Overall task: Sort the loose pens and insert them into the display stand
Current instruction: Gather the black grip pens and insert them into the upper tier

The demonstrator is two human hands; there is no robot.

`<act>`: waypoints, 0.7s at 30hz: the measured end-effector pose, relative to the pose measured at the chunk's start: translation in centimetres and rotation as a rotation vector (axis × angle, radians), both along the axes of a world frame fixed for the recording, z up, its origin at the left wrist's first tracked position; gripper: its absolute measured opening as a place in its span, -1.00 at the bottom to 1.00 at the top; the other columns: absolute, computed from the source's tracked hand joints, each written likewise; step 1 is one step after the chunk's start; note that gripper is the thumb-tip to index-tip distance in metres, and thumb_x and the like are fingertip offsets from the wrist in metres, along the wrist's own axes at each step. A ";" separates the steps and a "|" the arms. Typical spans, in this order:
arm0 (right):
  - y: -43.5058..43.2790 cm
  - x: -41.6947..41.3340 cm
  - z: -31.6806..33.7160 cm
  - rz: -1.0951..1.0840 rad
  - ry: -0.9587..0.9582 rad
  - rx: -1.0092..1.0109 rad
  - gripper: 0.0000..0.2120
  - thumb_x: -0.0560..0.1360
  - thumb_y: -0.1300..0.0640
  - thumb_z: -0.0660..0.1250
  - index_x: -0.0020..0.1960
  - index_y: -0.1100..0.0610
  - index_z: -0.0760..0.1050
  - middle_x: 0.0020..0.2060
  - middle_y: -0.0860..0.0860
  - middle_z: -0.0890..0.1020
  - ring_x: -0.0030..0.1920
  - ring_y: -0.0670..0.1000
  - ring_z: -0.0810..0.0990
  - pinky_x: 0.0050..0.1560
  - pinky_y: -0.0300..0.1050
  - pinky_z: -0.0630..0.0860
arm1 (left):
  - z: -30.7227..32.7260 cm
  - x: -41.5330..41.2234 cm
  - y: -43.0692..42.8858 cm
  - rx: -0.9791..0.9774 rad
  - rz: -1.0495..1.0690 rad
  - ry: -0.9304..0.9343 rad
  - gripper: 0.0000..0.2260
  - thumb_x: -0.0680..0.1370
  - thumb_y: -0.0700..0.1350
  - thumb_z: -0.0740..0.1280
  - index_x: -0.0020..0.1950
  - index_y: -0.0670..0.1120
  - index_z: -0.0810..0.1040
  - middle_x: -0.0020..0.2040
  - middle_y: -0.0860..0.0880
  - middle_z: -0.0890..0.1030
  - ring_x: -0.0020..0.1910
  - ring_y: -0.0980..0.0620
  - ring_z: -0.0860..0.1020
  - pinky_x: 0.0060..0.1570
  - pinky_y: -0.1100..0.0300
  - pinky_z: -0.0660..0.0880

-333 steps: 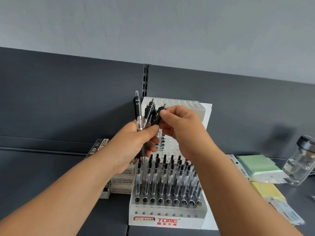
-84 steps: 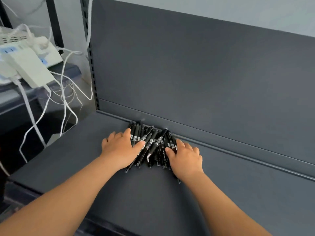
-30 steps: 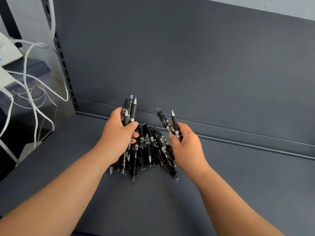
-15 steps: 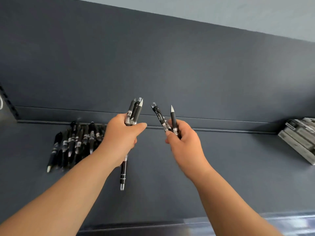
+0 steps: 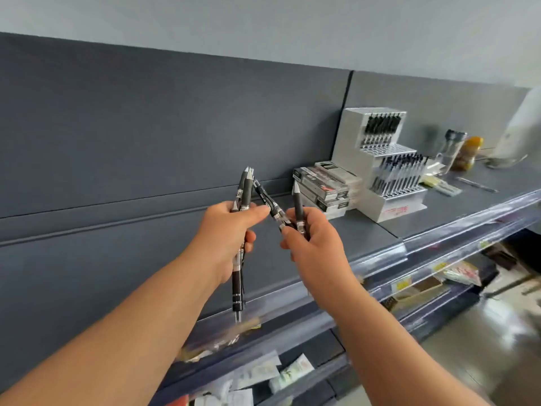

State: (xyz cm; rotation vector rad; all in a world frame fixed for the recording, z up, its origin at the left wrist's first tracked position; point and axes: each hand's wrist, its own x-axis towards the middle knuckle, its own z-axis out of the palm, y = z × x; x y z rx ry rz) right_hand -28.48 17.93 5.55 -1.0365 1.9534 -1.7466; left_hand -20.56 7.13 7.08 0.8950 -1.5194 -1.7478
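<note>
Well left of the white tiered plastic display stand (image 5: 349, 136) on the grey metal shelf (image 5: 366, 230) — left hand (image 5: 228, 232) grips a bunch of black click pens (image 5: 245, 189), right hand (image 5: 314, 250) pinches two more black pens (image 5: 299, 205).

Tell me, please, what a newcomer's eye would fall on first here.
Centre frame, the left hand grips a bundle of black pens upright, while the right hand pinches two more pens, one leaning toward the bundle. Further right on the grey shelf stands the white tiered display stand, partly filled with pens, beside stacked pen boxes.
</note>
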 end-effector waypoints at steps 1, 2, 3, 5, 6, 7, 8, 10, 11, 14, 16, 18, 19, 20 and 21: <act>1.4 -1.2 0.0 -0.018 0.015 0.005 -0.82 0.56 0.20 0.24 -0.03 -0.09 0.41 -0.29 -0.07 0.56 -0.29 -0.12 0.51 -0.32 -0.31 0.44 | 0.0 -1.7 1.4 0.023 -0.021 0.013 -0.84 0.44 -0.11 0.47 -0.09 -0.11 0.53 -0.15 -0.16 0.56 -0.53 0.08 0.33 -0.46 0.23 0.28; 2.9 -2.4 0.0 -0.033 0.025 0.010 -0.82 0.57 0.20 0.23 -0.03 -0.10 0.41 -0.28 -0.07 0.56 -0.27 -0.10 0.52 -0.32 -0.31 0.44 | 0.1 -3.2 2.8 0.050 -0.042 0.024 -0.82 0.43 -0.11 0.48 -0.08 -0.11 0.53 -0.16 -0.15 0.55 -0.54 0.09 0.33 -0.47 0.24 0.28; 4.2 -3.5 0.1 -0.046 0.029 0.012 -0.82 0.57 0.20 0.23 -0.03 -0.10 0.41 -0.28 -0.05 0.57 -0.26 -0.08 0.52 -0.33 -0.32 0.43 | 0.2 -4.7 4.1 0.080 -0.062 0.034 -0.81 0.42 -0.11 0.49 -0.07 -0.12 0.52 -0.17 -0.13 0.54 -0.54 0.11 0.34 -0.50 0.26 0.29; 6.6 -5.5 0.3 -0.077 0.034 0.016 -0.82 0.57 0.19 0.23 -0.02 -0.11 0.41 -0.27 -0.04 0.58 -0.25 -0.07 0.52 -0.32 -0.32 0.43 | 0.5 -7.6 6.5 0.148 -0.103 0.067 -0.80 0.42 -0.14 0.49 -0.07 -0.14 0.51 -0.22 -0.09 0.52 -0.56 0.14 0.35 -0.58 0.31 0.30; 7.6 -6.4 0.3 -0.094 0.036 0.014 -0.82 0.57 0.19 0.24 -0.03 -0.11 0.41 -0.27 -0.05 0.58 -0.24 -0.06 0.53 -0.30 -0.30 0.44 | 0.7 -8.9 7.6 0.184 -0.125 0.087 -0.82 0.43 -0.18 0.48 -0.09 -0.15 0.50 -0.25 -0.07 0.51 -0.57 0.16 0.35 -0.61 0.34 0.29; 8.6 -7.3 0.4 -0.112 0.038 0.008 -0.82 0.57 0.19 0.24 -0.03 -0.11 0.42 -0.26 -0.06 0.58 -0.23 -0.06 0.55 -0.27 -0.27 0.46 | 0.9 -10.3 8.6 0.216 -0.146 0.104 -0.84 0.44 -0.21 0.47 -0.12 -0.15 0.49 -0.30 -0.05 0.50 -0.58 0.17 0.35 -0.63 0.36 0.29; 9.5 -8.1 0.4 -0.130 0.043 0.001 -0.82 0.57 0.18 0.24 -0.03 -0.11 0.43 -0.27 -0.07 0.58 -0.23 -0.06 0.55 -0.26 -0.24 0.47 | 1.0 -11.6 9.4 0.244 -0.163 0.117 -0.86 0.45 -0.24 0.45 -0.15 -0.14 0.48 -0.35 -0.04 0.48 -0.58 0.17 0.34 -0.64 0.37 0.28; 11.0 -9.7 0.4 -0.163 0.060 -0.005 -0.83 0.58 0.16 0.23 -0.05 -0.12 0.44 -0.29 -0.08 0.57 -0.28 -0.08 0.51 -0.29 -0.20 0.46 | 1.0 -14.0 10.9 0.295 -0.184 0.133 -0.87 0.46 -0.29 0.40 -0.17 -0.14 0.46 -0.43 -0.02 0.46 -0.59 0.17 0.34 -0.64 0.38 0.27; 11.6 -10.4 0.3 -0.178 0.069 0.000 -0.83 0.58 0.15 0.23 -0.06 -0.13 0.43 -0.30 -0.09 0.56 -0.30 -0.10 0.50 -0.29 -0.19 0.46 | 0.8 -15.1 11.4 0.314 -0.189 0.136 -0.87 0.47 -0.30 0.38 -0.16 -0.14 0.46 -0.45 -0.01 0.45 -0.60 0.17 0.33 -0.64 0.39 0.26; 12.8 -12.2 0.0 -0.198 0.082 0.023 -0.86 0.60 0.12 0.20 -0.04 -0.10 0.46 -0.26 -0.10 0.59 -0.23 -0.11 0.55 -0.19 -0.15 0.50 | 0.4 -18.1 12.5 0.335 -0.207 0.104 -0.93 0.48 -0.30 0.32 -0.09 -0.16 0.49 -0.42 -0.04 0.44 -0.64 0.18 0.33 -0.61 0.41 0.25; 13.1 -13.6 -0.2 -0.195 0.086 0.049 -0.87 0.61 0.10 0.18 -0.01 -0.07 0.48 -0.22 -0.09 0.61 -0.18 -0.10 0.59 -0.15 -0.13 0.51 | 0.2 -19.9 12.6 0.328 -0.215 0.102 -0.94 0.48 -0.29 0.32 -0.12 -0.14 0.49 -0.40 -0.05 0.43 -0.65 0.18 0.34 -0.58 0.40 0.26; 13.1 -15.3 -0.2 -0.188 0.081 0.086 -0.86 0.62 0.08 0.16 0.01 -0.08 0.48 -0.16 -0.08 0.63 -0.15 -0.12 0.61 -0.09 -0.07 0.57 | 0.1 -21.7 12.4 0.310 -0.205 0.134 -0.89 0.49 -0.30 0.33 -0.17 -0.12 0.47 -0.40 -0.05 0.44 -0.63 0.18 0.35 -0.60 0.40 0.27; 13.0 -16.3 -0.3 -0.185 0.074 0.097 -0.85 0.62 0.08 0.15 0.02 -0.09 0.48 -0.14 -0.08 0.63 -0.15 -0.13 0.62 -0.06 -0.03 0.58 | 0.1 -22.7 12.2 0.294 -0.199 0.151 -0.88 0.49 -0.31 0.33 -0.19 -0.12 0.47 -0.40 -0.05 0.44 -0.61 0.18 0.36 -0.62 0.38 0.28; 12.9 -17.4 -0.3 -0.182 0.066 0.101 -0.84 0.62 0.09 0.14 0.03 -0.10 0.48 -0.13 -0.07 0.64 -0.15 -0.11 0.63 -0.04 0.00 0.60 | 0.1 -23.6 12.0 0.279 -0.197 0.166 -0.87 0.48 -0.31 0.35 -0.19 -0.12 0.46 -0.39 -0.06 0.45 -0.58 0.17 0.36 -0.63 0.37 0.29; 12.6 -18.5 -0.3 -0.175 0.057 0.102 -0.84 0.63 0.09 0.14 0.05 -0.09 0.48 -0.11 -0.06 0.64 -0.15 -0.09 0.64 -0.05 0.00 0.61 | 0.1 -24.6 11.7 0.269 -0.196 0.183 -0.86 0.48 -0.31 0.36 -0.18 -0.12 0.46 -0.38 -0.06 0.46 -0.56 0.16 0.36 -0.64 0.36 0.29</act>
